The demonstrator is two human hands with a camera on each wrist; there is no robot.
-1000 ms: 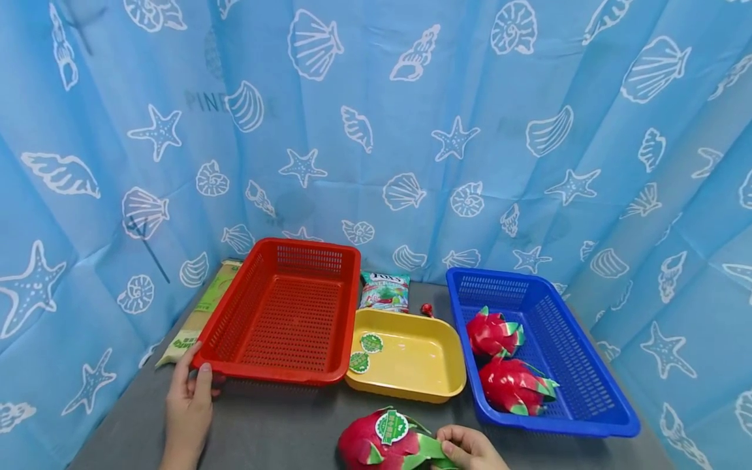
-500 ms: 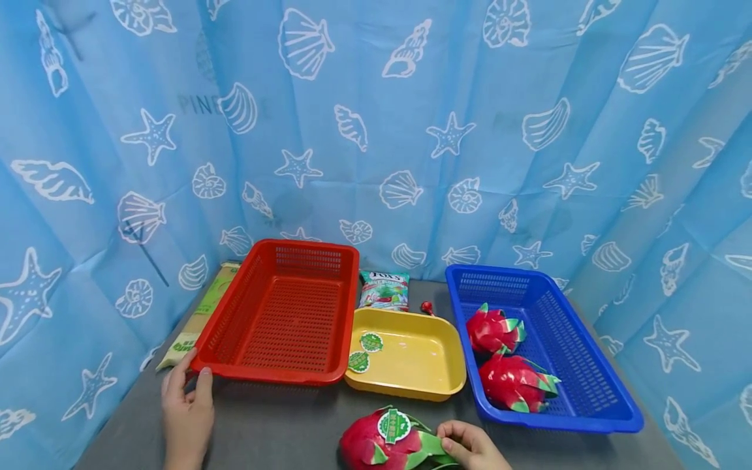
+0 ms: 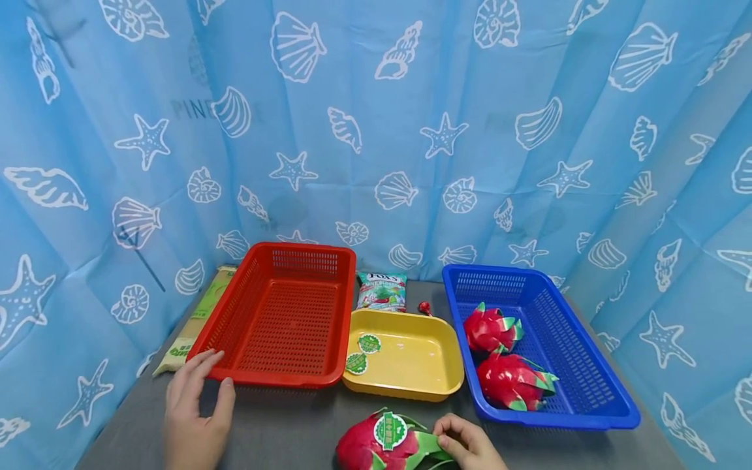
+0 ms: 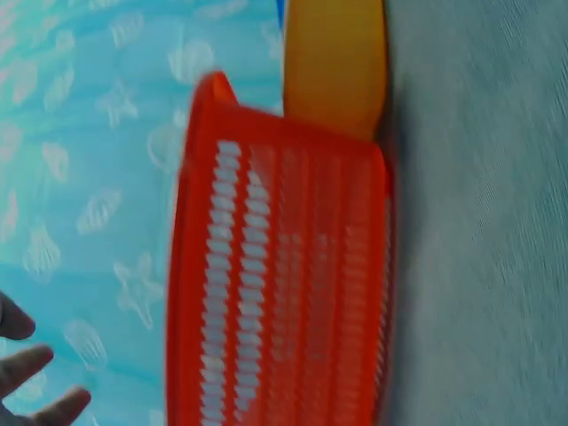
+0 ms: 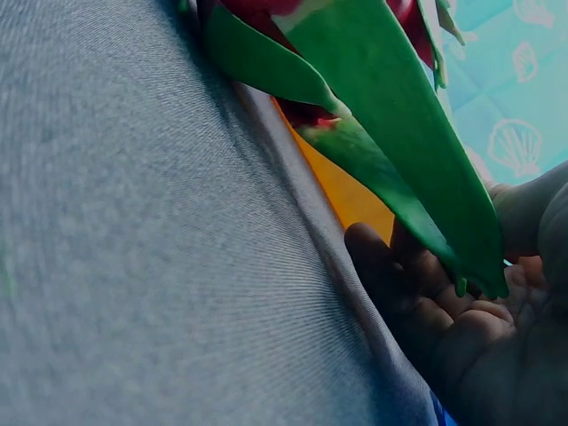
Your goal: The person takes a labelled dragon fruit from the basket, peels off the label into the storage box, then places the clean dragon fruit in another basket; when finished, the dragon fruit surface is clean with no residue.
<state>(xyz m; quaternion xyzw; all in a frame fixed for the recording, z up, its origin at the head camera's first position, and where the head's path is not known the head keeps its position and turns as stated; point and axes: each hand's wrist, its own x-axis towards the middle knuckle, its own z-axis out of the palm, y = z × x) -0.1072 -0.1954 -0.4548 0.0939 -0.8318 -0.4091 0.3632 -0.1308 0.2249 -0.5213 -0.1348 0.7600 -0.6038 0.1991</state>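
Note:
A pink dragon fruit point(image 3: 367, 440) with a round green-and-white sticker point(image 3: 390, 431) lies on the grey tabletop at the front. My right hand point(image 3: 470, 442) pinches the tip of its long green leaf; the right wrist view shows the leaf point(image 5: 399, 124) running down between thumb and fingers. At the front left corner of the red basket point(image 3: 276, 379), my left hand point(image 3: 196, 411) has its fingers spread and holds nothing. Its fingertips point(image 4: 62, 408) show at the edge of the left wrist view, apart from the basket. Two more dragon fruits point(image 3: 510, 383) lie in the blue basket point(image 3: 587, 365).
Between the baskets stands a yellow tray point(image 3: 423, 365) with two green round stickers point(image 3: 356, 363) at its left side. Behind it are a candy bag point(image 3: 382, 291) and a small red item point(image 3: 424, 307). A green-and-beige packet point(image 3: 202, 313) lies left of the red basket, before a blue curtain point(image 3: 329, 215).
My left hand has come off the red basket's corner and moved right, its fingers spreading. My right hand keeps its pinch on the dragon fruit's leaf. The head view has shifted slightly.

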